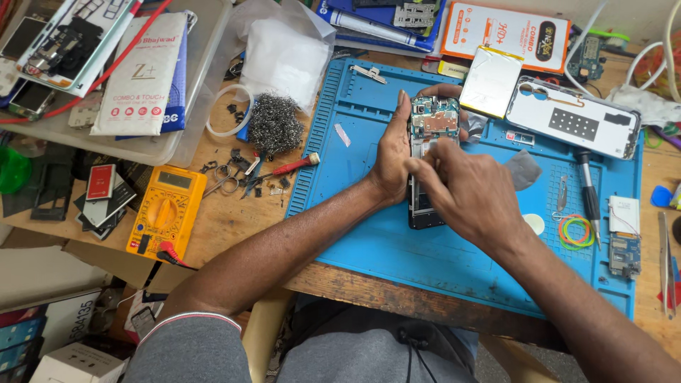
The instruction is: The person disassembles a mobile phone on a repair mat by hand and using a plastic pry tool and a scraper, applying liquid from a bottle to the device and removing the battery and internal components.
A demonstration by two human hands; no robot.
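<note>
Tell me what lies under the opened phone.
The opened phone rests on the blue work mat. The left hand and right hand cover its middle, hiding anything beneath there.

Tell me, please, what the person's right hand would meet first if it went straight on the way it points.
Probably the opened phone: the right hand points up-left and its fingers already seem to touch it, with the left hand just beyond.

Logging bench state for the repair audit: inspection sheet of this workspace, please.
Surface: blue work mat on a worn wooden bench.
Job's things: opened phone, back off, circuit board exposed, lying on the mat.
Clutter: yellow multimeter, steel wool, screwdriver, rubber bands, phone back cover, clear tray of parts.
Hands: left hand grips the phone's edge; right hand has its fingers on the board.
Cables: red lead over the tray; white cables far right.
Surroundings: boxes below the bench.
</note>
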